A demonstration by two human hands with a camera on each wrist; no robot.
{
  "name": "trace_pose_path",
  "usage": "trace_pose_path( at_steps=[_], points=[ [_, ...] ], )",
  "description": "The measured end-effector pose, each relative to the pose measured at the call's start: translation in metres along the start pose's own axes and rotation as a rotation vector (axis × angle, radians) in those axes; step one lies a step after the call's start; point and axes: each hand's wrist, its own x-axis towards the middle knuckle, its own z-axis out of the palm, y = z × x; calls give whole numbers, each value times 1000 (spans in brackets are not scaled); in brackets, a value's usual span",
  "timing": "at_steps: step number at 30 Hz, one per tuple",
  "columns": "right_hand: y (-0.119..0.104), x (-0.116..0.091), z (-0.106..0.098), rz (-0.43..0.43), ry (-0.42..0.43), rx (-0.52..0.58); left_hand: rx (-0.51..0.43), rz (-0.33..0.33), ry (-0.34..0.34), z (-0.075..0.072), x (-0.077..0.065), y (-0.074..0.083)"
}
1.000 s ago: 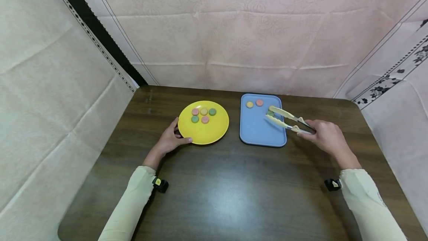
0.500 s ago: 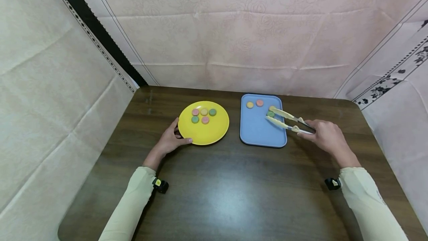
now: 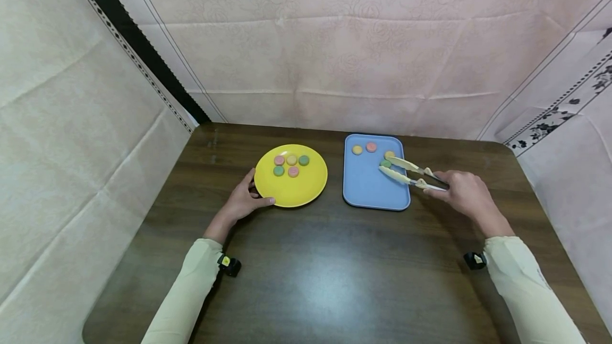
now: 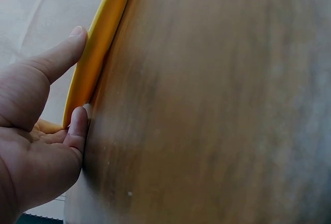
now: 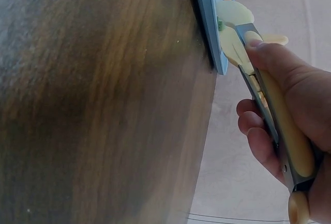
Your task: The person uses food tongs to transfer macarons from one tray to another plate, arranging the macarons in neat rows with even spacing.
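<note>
My left hand (image 3: 240, 199) grips the left rim of a round yellow plate (image 3: 306, 190), thumb on the rim and fingers at its edge. In the left wrist view the plate (image 4: 98, 53) appears edge-on beside the thumb. On the plate lie several small pink, cream and green discs that look like macarons. My right hand (image 3: 466, 195) holds food tongs (image 3: 421, 172) with cream tips and metal arms. Those tips reach over the blue tray (image 3: 375, 195) on either side of a green macaron (image 3: 385, 163). A yellow macaron (image 3: 389, 154) sits just behind the upper tip.
A yellow macaron (image 3: 356, 149) and a pink macaron (image 3: 371, 147) lie at the tray's far left. Plate and tray stand apart near the back edge of a dark wooden table (image 3: 306, 264). Pale patterned cloth (image 3: 334, 68) hangs behind and at both sides.
The tongs' tips have drawn slightly closer together around the green macaron, uncovering more of the yellow one behind. My left hand and the plate stay in place.
</note>
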Motion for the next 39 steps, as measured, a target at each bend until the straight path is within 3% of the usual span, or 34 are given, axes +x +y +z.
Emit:
trace_pose_path(
  at_steps=[19, 39],
  points=[
    [0, -2, 2, 26, -24, 46, 1, 18, 1, 0, 0, -1],
    [-34, 9, -1, -58, 96, 69, 4, -11, -2, 0, 1, 0]
  ],
)
